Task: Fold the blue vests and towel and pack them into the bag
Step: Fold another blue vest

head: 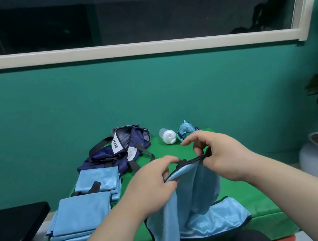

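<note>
2 folded stacks [81, 215] sit left on the table [254, 194], bag [106, 161] behind them apparently unpacked; left hand [153, 188] and right hand [220, 152] each pinch the top edge of 1 unfolded vest [201, 192] above mid-table, so folding looks unfinished.

Head-worn camera, forward and down, close

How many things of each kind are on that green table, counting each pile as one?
Piles of folded blue cloth: 2, the front pile and the back pile
Blue vest, held by the left hand and right hand: 1
Navy bag: 1
White bottle: 1
Small light-blue bundle: 1
Total: 6
</note>
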Motion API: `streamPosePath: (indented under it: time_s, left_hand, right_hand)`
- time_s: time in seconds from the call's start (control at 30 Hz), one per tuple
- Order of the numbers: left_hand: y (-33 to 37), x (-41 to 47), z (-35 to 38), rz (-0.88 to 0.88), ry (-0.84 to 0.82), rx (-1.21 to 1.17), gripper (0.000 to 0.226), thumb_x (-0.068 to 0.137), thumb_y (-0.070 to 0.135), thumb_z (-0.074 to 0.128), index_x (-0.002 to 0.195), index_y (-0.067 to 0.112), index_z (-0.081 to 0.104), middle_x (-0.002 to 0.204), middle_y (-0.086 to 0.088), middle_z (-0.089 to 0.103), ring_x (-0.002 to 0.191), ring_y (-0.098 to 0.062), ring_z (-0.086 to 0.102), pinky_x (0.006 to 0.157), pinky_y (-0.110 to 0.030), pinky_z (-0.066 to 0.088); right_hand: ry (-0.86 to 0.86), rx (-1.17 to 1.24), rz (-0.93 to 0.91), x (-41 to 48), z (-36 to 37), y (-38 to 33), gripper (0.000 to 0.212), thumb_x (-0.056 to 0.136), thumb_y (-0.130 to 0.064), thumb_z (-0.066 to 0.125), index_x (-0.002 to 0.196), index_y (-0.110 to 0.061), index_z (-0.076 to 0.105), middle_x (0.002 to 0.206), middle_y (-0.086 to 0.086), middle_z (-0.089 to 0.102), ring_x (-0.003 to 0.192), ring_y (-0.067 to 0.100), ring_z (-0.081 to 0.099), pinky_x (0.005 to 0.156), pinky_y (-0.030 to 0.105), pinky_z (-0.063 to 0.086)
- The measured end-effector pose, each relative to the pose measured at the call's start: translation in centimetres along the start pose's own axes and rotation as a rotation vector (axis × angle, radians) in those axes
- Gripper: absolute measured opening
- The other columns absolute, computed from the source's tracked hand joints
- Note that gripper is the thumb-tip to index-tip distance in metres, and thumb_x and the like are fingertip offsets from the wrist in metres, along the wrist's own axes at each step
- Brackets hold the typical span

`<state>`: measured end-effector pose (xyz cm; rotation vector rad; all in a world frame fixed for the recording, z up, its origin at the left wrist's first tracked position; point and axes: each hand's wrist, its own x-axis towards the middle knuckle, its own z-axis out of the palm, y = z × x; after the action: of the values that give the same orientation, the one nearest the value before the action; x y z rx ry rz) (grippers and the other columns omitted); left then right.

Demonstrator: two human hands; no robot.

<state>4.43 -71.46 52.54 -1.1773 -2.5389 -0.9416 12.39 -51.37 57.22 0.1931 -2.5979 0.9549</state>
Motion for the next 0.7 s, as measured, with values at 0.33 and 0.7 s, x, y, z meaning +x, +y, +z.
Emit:
streamPosePath:
  time_s: [0.33, 0.7]
  left_hand:
    - [0.4, -1.7, -3.3, -0.169, 0.007, 0.045, 0.022, 0.081, 0.011, 0.056, 0.076, 0.033, 0.053, 0.084, 0.010, 0.054, 0.081, -0.007, 0.051, 0.069, -0.027, 0.041]
    - [-1.3, -3.4, -5.4, -0.321, 0.022, 0.031, 0.025, 0.083, 0.007, 0.050, 0.082, 0.030, 0.059, 0.085, 0.012, 0.066, 0.081, -0.007, 0.058, 0.067, -0.027, 0.046]
  right_hand:
    - [-0.086, 0.055, 0.111, -1.2, 1.5, -0.4, 0.051, 0.075, 0.008, 0.067, 0.101, -0.036, 0.065, 0.081, -0.011, 0.059, 0.063, 0.001, 0.050, 0.069, 0.022, 0.047]
    - [-0.229, -0.071, 0.263, -2.3, 2.3, 0.5, 0.034, 0.071, 0.000, 0.062, 0.087, -0.030, 0.070, 0.078, -0.005, 0.066, 0.064, 0.007, 0.056, 0.070, 0.033, 0.056]
